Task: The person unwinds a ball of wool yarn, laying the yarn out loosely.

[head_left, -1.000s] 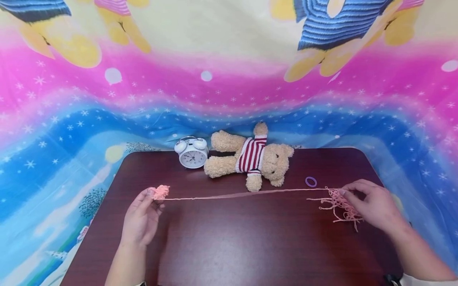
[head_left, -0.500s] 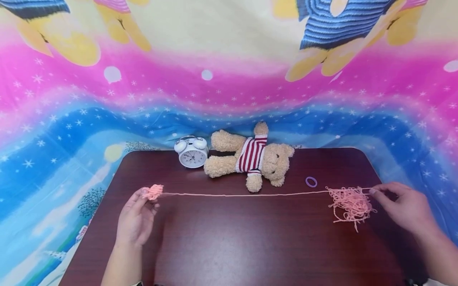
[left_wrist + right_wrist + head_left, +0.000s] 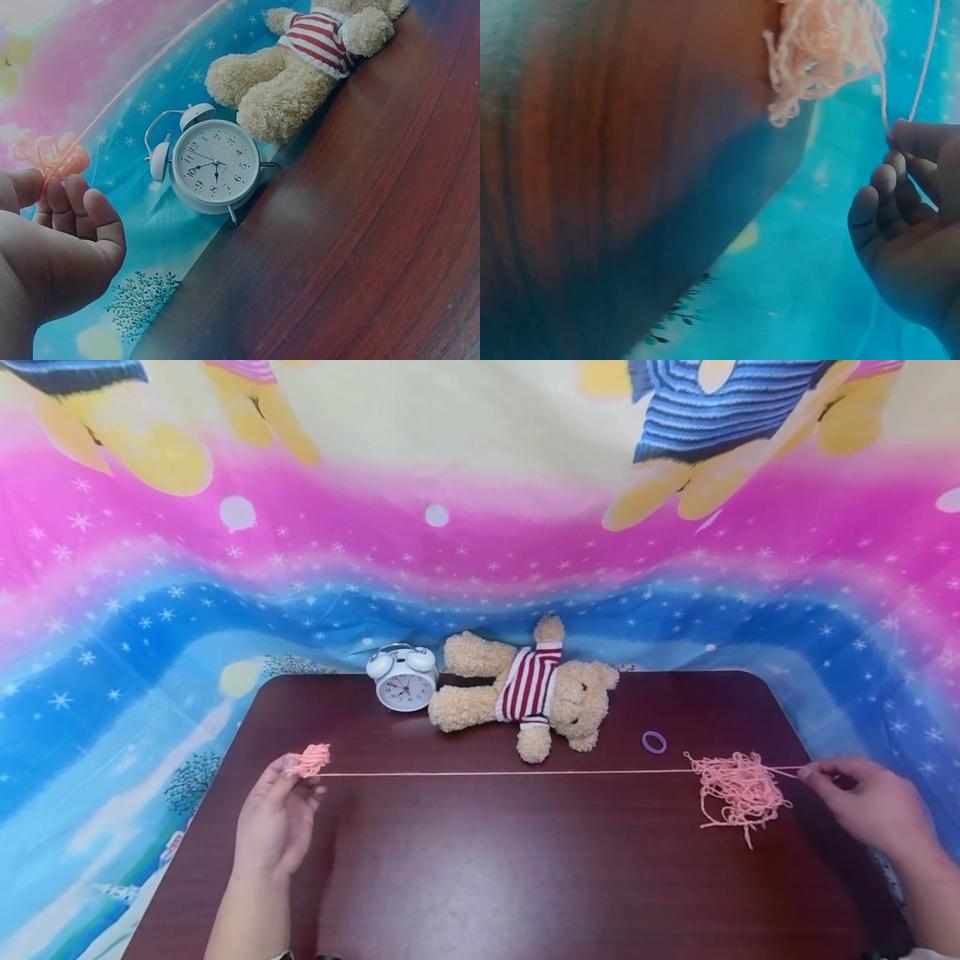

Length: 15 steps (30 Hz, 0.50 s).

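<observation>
My left hand (image 3: pixel 273 827) pinches a small looped bundle of pink yarn (image 3: pixel 312 760) between thumb and fingers, over the table's left side. From that bundle a straight, taut strand (image 3: pixel 510 773) runs across to my right hand (image 3: pixel 873 802), which pinches it between thumb and index finger near the right edge. Beside the right hand lies a loose, tangled heap of the same yarn (image 3: pixel 742 793) on the table. In the right wrist view, two lengths of the strand (image 3: pixel 922 67) meet at the pinching fingertips (image 3: pixel 911 135), one leading to the heap.
A white twin-bell alarm clock (image 3: pixel 405 685) stands at the back of the dark wooden table (image 3: pixel 487 860). Next to it a teddy bear (image 3: pixel 525 693) in a striped shirt lies on its back. A purple ring (image 3: pixel 654 742) lies between bear and heap. A printed cloth (image 3: pixel 480 543) hangs behind.
My right hand has moved right, away from the yarn heap, and my left hand slightly left. The strand between them has gone from swinging to straight and taut.
</observation>
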Motion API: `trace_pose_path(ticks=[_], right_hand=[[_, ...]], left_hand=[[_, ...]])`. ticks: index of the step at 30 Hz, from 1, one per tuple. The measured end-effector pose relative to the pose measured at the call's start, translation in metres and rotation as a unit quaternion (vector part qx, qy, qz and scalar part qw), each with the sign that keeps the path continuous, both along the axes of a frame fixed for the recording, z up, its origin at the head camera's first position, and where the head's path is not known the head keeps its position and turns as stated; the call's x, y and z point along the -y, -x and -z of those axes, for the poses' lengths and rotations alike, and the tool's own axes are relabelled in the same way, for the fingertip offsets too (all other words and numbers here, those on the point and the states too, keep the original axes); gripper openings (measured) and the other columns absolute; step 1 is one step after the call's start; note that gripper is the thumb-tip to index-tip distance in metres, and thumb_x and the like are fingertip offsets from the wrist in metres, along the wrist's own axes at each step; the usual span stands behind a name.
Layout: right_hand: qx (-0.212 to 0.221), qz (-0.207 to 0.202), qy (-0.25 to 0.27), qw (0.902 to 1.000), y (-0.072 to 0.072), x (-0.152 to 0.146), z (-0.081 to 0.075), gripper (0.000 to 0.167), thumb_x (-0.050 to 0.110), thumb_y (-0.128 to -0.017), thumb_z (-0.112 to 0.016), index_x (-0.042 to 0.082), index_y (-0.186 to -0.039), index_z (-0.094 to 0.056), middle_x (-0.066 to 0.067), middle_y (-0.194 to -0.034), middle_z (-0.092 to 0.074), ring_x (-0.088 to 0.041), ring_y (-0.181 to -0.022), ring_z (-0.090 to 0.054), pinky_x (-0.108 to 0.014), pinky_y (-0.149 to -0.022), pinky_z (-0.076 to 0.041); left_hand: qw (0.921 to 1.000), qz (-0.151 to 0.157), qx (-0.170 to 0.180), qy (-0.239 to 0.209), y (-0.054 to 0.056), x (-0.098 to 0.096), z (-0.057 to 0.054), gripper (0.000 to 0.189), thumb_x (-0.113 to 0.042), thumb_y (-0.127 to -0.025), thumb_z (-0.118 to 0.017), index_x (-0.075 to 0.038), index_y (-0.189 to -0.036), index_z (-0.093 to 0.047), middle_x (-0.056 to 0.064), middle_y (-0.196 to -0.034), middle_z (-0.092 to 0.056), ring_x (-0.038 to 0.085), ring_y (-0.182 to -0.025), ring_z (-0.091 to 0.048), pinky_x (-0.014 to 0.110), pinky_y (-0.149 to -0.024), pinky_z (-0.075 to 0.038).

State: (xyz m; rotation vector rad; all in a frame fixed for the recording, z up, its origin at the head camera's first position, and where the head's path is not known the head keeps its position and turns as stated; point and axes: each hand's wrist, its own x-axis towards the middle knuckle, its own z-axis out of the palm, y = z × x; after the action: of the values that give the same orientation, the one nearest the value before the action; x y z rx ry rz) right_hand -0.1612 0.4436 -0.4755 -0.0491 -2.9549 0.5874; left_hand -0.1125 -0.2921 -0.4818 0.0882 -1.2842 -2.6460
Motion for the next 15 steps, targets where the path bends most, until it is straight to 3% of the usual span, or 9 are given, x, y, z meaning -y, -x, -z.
trace_pose_path(ticks=[4,10,15], right_hand=[[0.007,-0.022,0.007,0.9997,0.002,0.001,0.013,0.031,0.033,-0.099,-0.069,0.005,-0.109,-0.076,-0.039,-0.122,-0.063,-0.062,-0.104,-0.058,-0.061,-0.073,-0.047],[0.005,-0.052,0.025,0.9983,0.004,0.003,0.030,0.022,0.027,-0.099,-0.070,0.007,-0.103,-0.078,-0.033,-0.114,-0.069,-0.058,-0.101,-0.062,-0.048,-0.069,-0.047],[0.008,-0.068,0.026,0.9973,0.006,0.007,0.039,0.018,0.026,-0.099,-0.070,0.010,-0.100,-0.078,-0.028,-0.109,-0.071,-0.052,-0.099,-0.064,-0.045,-0.069,-0.047]], left_hand=[[0.9999,0.005,-0.008,-0.010,0.001,-0.002,0.000,0.011,-0.005,-0.109,-0.050,-0.008,-0.109,-0.060,0.004,-0.102,-0.068,0.014,-0.094,-0.066,0.026,-0.083,-0.056],[0.9999,-0.008,0.010,0.006,0.002,-0.003,-0.001,0.010,-0.008,-0.109,-0.051,-0.010,-0.109,-0.061,0.001,-0.103,-0.067,0.013,-0.096,-0.065,0.025,-0.083,-0.056],[0.9997,-0.013,0.013,0.017,0.003,-0.006,-0.003,0.010,-0.012,-0.108,-0.052,-0.010,-0.111,-0.061,0.001,-0.108,-0.065,0.012,-0.098,-0.065,0.024,-0.088,-0.055]])
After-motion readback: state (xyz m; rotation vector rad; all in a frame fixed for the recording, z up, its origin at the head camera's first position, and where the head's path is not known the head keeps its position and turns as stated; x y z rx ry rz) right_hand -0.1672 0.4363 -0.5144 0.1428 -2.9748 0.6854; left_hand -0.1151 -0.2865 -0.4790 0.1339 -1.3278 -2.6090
